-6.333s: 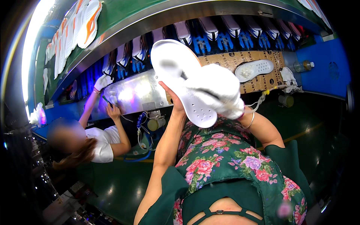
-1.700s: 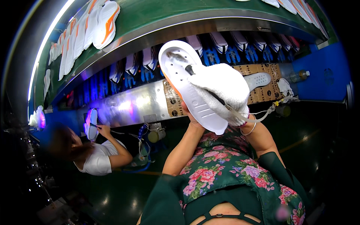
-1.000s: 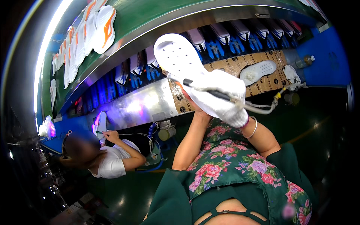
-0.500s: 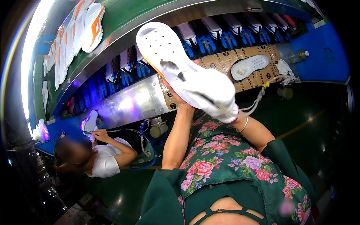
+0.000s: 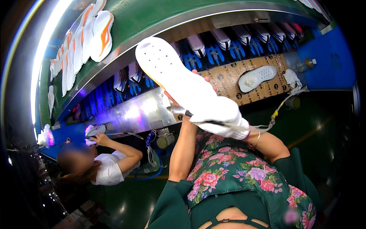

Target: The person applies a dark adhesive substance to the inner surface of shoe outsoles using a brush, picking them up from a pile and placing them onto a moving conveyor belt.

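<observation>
A white shoe sole (image 5: 162, 65) with small dark holes at its far end and an orange edge is held up in front of me. My left hand (image 5: 171, 98) grips it from beneath, with fingertips showing along both edges. My right hand (image 5: 227, 114), in a white glove, is closed around a thin-handled brush (image 5: 177, 110) with a tube running back past the wrist. The brush tip is beside the sole's near left edge, above my left wrist. Whether it touches the sole I cannot tell.
Another sole (image 5: 257, 77) lies on the cardboard (image 5: 225, 82) beside a crumpled white cloth (image 5: 292, 78). Shoes on blue holders (image 5: 215, 55) line the rack behind. White and orange soles (image 5: 102, 36) sit on the green upper shelf. At left, a co-worker (image 5: 114, 166) handles a sole.
The brush has moved off the sole's upper face, down to its near left edge. The view has shifted slightly, and the sole appears a little lower and flatter.
</observation>
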Demonstrator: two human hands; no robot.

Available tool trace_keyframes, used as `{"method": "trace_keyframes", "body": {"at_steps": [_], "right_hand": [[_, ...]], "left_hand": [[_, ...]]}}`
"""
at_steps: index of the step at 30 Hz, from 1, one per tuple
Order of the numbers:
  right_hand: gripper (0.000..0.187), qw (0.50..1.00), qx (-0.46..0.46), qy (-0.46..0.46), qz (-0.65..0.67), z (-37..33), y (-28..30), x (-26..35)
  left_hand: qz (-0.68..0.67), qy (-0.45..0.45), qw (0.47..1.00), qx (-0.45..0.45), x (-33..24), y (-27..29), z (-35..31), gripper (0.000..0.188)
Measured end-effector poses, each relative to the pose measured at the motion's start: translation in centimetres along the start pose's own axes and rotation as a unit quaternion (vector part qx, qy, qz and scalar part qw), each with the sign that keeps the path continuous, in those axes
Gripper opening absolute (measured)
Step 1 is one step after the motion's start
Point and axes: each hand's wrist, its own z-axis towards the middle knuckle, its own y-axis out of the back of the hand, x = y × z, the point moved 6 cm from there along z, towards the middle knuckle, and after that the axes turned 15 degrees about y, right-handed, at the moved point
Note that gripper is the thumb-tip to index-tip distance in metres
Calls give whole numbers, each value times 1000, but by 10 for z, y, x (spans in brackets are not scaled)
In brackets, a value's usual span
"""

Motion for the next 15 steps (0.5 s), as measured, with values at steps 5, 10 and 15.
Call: {"method": "trace_keyframes", "body": {"at_steps": [5, 10, 15], "right_hand": [[28, 994, 40, 68, -75, 12, 13, 2], [29, 992, 93, 67, -54, -12, -3, 12], [28, 997, 56, 16, -52, -12, 5, -3]], "left_hand": [[18, -28, 999, -14, -9, -13, 5, 111], [17, -91, 993, -73, -19, -10, 0, 107], [28, 60, 997, -30, -11, -19, 1, 115]]}}
